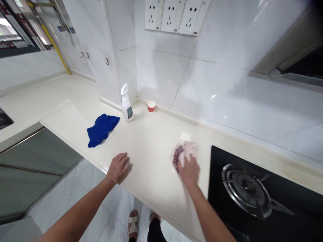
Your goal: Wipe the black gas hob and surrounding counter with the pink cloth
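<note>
My right hand [189, 169] presses a pink cloth [190, 148] with a dark patterned part against the pale countertop [151, 144], just left of the stove. Hand and cloth are slightly blurred, and the fingertips are partly lost in the folds. On the counter's front edge rests my left hand [119, 167], its fingers stretched out and nothing held. Beyond it lies a crumpled blue cloth [102, 129]. A white spray bottle [127, 106] stands upright by the wall corner, with a small red and white tub [151, 106] to its right.
A black gas stove [264, 195] with a metal burner sits at the right. Wall sockets [171, 15] are fixed above the counter. A range hood [292, 64] juts out at the upper right. Greenish cabinet doors [37, 168] stand below the counter at left.
</note>
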`<state>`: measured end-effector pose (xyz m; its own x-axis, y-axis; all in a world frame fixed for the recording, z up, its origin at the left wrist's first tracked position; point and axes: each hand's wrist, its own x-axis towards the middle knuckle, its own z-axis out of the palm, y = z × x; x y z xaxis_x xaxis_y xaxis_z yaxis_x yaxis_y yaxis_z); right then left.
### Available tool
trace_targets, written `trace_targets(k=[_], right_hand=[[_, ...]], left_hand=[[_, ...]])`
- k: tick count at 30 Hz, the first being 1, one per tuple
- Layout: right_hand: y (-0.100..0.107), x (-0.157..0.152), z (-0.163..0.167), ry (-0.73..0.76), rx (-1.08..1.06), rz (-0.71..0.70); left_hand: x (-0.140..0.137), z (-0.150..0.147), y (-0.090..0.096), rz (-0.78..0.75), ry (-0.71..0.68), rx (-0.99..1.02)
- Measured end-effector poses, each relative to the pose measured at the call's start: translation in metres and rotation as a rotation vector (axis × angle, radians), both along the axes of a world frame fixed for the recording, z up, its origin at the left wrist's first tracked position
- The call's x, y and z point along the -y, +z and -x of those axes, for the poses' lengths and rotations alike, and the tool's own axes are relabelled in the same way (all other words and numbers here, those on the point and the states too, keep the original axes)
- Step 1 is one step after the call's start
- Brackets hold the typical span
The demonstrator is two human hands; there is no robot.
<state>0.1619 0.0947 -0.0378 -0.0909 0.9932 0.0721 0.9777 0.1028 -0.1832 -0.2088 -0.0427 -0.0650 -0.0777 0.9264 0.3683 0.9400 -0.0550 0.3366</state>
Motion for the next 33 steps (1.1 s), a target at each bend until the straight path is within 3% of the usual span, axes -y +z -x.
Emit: trace_targets(k=[5, 8, 11, 15, 18, 21, 24, 29, 33], right_hand=[[-0.008, 0.145, 0.078, 0.510, -0.195, 0.018], [-0.008, 0.190, 0.081, 0.711, -0.289, 0.052], [-0.012, 0.205, 0.036, 0.661, -0.307, -0.026], [-0.036, 0.230, -0.072, 0.395, -0.165, -0.180], [-0.058, 0.255, -0.141, 0.273, -0.049, -0.213], [-0.065, 0.264, -0.160, 0.190, 0.035, -0.186], [-0.046, 0.249, -0.124, 0.166, 0.070, -0.150], [0.004, 0.213, -0.018, 0.429, -0.134, 0.026], [0.019, 0.210, 0.016, 0.507, -0.208, 0.045]], left_hand=[[-0.002, 0.000, 0.000, -0.008, 0.007, 0.025], [-0.003, 0.000, 0.003, -0.015, 0.003, 0.024], [-0.004, -0.001, 0.006, -0.015, -0.003, 0.025], [-0.006, -0.002, 0.005, 0.002, -0.005, 0.036], [-0.005, -0.004, 0.005, 0.023, 0.005, 0.045], [-0.005, -0.006, 0.005, 0.043, 0.012, 0.052], [-0.004, -0.008, 0.005, 0.054, 0.014, 0.061], [-0.002, -0.008, 0.004, 0.056, 0.015, 0.103], [-0.002, -0.006, 0.005, 0.044, 0.016, 0.152]])
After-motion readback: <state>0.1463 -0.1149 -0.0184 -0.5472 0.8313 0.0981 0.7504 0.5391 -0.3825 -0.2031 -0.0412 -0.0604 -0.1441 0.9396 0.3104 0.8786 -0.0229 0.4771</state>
